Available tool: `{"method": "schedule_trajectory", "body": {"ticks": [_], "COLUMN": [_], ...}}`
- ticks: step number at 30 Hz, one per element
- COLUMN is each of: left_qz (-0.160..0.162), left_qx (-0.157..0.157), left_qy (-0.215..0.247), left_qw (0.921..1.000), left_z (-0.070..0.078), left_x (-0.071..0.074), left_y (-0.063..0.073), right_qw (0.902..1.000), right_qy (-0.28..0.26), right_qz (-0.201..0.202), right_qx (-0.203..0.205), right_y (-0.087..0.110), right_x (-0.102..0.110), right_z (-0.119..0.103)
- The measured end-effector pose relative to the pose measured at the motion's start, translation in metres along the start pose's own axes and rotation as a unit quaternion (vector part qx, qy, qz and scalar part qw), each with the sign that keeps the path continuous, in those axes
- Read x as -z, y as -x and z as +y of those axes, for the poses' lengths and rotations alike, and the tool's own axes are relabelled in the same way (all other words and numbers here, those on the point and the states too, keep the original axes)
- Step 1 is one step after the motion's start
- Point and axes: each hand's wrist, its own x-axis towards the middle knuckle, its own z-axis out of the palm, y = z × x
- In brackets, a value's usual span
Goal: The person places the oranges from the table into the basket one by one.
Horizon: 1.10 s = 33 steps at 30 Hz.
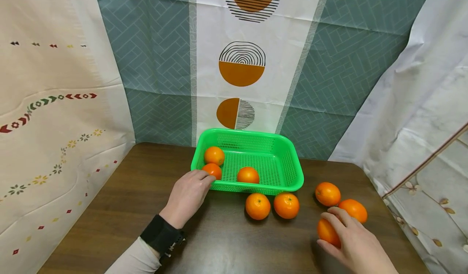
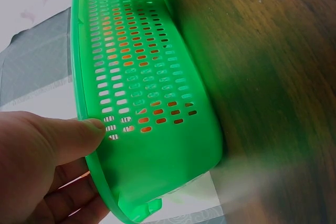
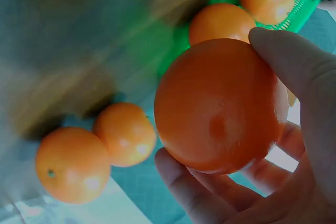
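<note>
A green perforated plastic basket (image 1: 252, 134) stands on the table with three oranges inside, one of them an orange (image 1: 248, 175) near its front wall. My left hand (image 1: 191, 189) grips the basket's front left rim; in the left wrist view the thumb (image 2: 79, 136) presses the outer wall and the fingers go behind the rim. At the right, my right hand (image 1: 357, 238) holds an orange (image 3: 220, 108), thumb on one side and fingers curled round the other. Whether that orange touches the table is unclear. Just beyond this hand lie two more oranges, one at the back (image 1: 328, 194).
Two oranges, a left one (image 1: 257, 206) and a right one (image 1: 287, 205), sit side by side before the basket's front wall. The brown wooden table (image 1: 234, 245) ends at a patterned cloth backdrop (image 1: 157, 62) behind, with more hanging cloth left and right.
</note>
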Motion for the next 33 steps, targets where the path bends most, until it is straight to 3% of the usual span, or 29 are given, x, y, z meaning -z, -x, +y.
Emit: {"method": "schedule_trajectory", "body": {"ticks": [11,18,27,33], "left_qz": [0.006,0.004,0.0,-0.001], "left_qx": [0.003,0.005,0.012,0.011], "left_qy": [0.008,0.01,0.015,0.019], "left_qw": [0.9999,0.9999,0.9998,0.9998], "left_z": [0.0,0.001,0.001,0.002], "left_x": [-0.001,0.0,0.001,0.0], "left_y": [0.0,0.0,0.0,0.0], "right_qw": [0.995,0.9961,0.9974,0.9962], "right_qy": [-0.034,-0.034,-0.056,-0.072], "right_qz": [0.073,0.057,0.028,0.018], "right_qx": [0.06,0.057,0.034,0.045], "right_y": [-0.042,-0.075,-0.115,-0.144], "right_x": [0.023,0.027,0.014,0.005], "right_z": [-0.007,-0.013,-0.016,-0.017]}}
